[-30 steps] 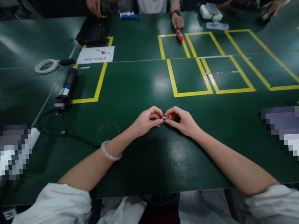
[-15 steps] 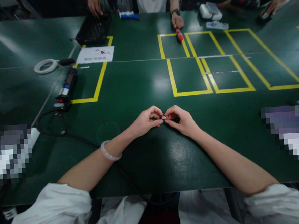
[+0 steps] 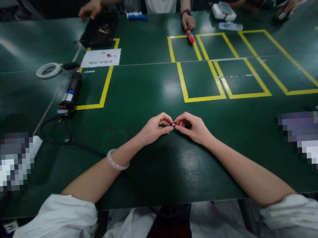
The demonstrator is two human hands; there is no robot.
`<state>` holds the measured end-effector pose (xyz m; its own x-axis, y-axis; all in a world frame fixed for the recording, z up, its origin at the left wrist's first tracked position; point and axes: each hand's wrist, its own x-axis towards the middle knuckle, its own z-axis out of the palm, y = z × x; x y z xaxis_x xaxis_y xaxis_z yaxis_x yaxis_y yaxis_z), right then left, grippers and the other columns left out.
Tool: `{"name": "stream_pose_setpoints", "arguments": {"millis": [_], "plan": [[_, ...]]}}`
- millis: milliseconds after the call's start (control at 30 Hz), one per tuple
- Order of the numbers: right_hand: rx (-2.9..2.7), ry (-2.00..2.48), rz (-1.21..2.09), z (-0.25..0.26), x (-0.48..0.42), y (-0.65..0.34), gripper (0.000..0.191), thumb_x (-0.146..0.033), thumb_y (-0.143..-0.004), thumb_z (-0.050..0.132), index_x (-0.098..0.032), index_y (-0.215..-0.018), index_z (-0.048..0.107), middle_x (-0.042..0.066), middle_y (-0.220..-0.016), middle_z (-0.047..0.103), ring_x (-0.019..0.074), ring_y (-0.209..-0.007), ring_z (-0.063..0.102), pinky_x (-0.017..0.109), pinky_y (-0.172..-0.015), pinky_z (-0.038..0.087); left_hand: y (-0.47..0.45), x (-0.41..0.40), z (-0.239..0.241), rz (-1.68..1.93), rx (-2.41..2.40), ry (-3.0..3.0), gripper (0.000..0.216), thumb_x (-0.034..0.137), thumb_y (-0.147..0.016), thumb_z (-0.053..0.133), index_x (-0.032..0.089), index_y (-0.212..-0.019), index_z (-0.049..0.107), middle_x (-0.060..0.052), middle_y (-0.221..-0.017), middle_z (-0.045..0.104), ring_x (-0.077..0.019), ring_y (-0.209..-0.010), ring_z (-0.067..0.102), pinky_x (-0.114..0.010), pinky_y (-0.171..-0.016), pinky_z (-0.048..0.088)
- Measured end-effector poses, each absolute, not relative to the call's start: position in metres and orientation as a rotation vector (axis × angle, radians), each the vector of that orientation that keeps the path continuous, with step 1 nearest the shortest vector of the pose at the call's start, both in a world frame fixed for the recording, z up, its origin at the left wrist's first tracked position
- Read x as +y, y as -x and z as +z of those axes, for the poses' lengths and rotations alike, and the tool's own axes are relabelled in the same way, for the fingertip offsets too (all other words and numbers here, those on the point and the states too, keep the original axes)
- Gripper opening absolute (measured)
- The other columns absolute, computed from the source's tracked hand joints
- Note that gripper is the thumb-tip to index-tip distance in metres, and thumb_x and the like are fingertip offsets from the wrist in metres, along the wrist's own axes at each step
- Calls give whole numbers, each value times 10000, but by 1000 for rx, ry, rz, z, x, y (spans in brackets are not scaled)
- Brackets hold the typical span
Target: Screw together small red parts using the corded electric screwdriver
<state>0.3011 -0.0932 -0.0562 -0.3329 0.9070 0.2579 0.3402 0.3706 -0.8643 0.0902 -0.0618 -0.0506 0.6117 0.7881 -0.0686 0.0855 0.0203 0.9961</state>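
My left hand [image 3: 155,128] and my right hand [image 3: 193,127] meet fingertip to fingertip just above the green table [image 3: 157,173], near its middle. Between them they pinch a tiny red and grey part [image 3: 174,124]; most of it is hidden by the fingers. Both hands have their fingers curled closed around it. A pale bangle [image 3: 115,161] sits on my left wrist, and both forearms rest on the table.
An electric screwdriver [image 3: 70,92] with a black cable [image 3: 68,140] lies at the left beside a white tape roll [image 3: 47,70]. Yellow taped boxes [image 3: 201,80] mark the far half. Across the table a person's hand [image 3: 188,22] holds a red tool [image 3: 190,37] next to a black tray [image 3: 99,31].
My hands stay pinched on the small part with barely any shift. The person opposite has moved a hand from over the black tray out to its left.
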Motion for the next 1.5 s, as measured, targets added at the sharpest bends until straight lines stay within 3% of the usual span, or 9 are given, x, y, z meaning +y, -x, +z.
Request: {"name": "stream_pose_setpoints", "arguments": {"millis": [267, 467, 600, 800, 1200, 1500], "plan": [[-1612, 1132, 1236, -59, -91, -299, 242, -421, -885, 657, -181, -863, 632, 9, -747, 636, 125, -639, 574, 268, -610, 463, -90, -69, -43, 678, 865, -1786, 250, 330, -875, 670, 144, -1024, 595, -52, -971, 653, -138, -875, 637, -232, -744, 523], [-1477, 1031, 1389, -58, -91, -297, 297, -436, -851, 708, -188, -987, 614, 12, -796, 660, 124, -682, 616, 261, -637, 504, -92, -70, -40, 704, 888, -1737, 278, 368, -885, 661, 126, -1003, 591, -61, -942, 674, -134, -823, 655, -217, -703, 525], [-1440, 1031, 1439, -58, -91, -297, 309, -462, -840, 714, -178, -919, 618, 18, -753, 675, 125, -665, 621, 268, -637, 517, -91, -69, -41, 686, 891, -1719, 305, 380, -884, 660, 120, -1030, 602, -74, -951, 677, -141, -842, 660, -212, -697, 528], [-1379, 1040, 1472, -57, -90, -297, 314, -467, -831, 722, -178, -871, 605, 12, -707, 676, 118, -618, 613, 269, -607, 507, -90, -69, -42, 682, 864, -1720, 327, 347, -863, 681, 132, -1090, 586, -90, -1033, 688, -149, -880, 670, -234, -744, 546], [-1422, 1035, 1439, -56, -91, -296, 322, -484, -833, 714, -185, -895, 610, 17, -756, 680, 130, -679, 629, 280, -653, 519, -91, -69, -41, 693, 926, -1781, 305, 406, -901, 637, 132, -1033, 615, -66, -935, 678, -141, -826, 647, -220, -690, 517], [-1456, 1075, 1408, -57, -89, -298, 340, -483, -822, 721, -177, -950, 643, 22, -800, 666, 130, -695, 607, 273, -646, 498, -89, -70, -41, 881, 812, -2132, 146, 280, -953, 565, 159, -999, 634, -57, -979, 646, -150, -922, 616, -277, -833, 542]]}}
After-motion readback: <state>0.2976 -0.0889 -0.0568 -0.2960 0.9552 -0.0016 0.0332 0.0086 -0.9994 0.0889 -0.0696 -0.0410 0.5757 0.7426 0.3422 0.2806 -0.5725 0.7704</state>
